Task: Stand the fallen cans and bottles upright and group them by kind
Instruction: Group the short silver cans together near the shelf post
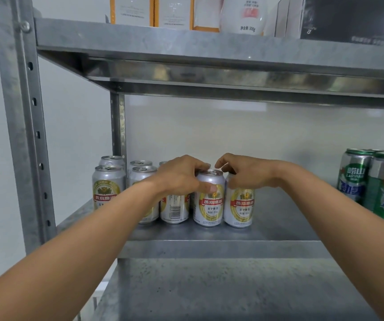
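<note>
Several silver cans with gold and red labels stand upright in rows on the metal shelf [209,242], left of centre. My left hand [181,176] grips the top of one front-row silver can [208,205], thumb across its face and fingers over the rim. My right hand [242,173] grips the top of the neighbouring silver can [239,208] at the row's right end. The leftmost silver can [107,188] stands by the shelf post. A group of green cans [381,191] stands upright at the far right, partly cut off by the frame edge.
The shelf above [209,49] hangs low over the cans and carries boxes and a white pouch [242,15]. A perforated upright post [24,126] stands at the left. Bare shelf surface lies between the silver and green cans. A lower shelf [232,290] extends toward me.
</note>
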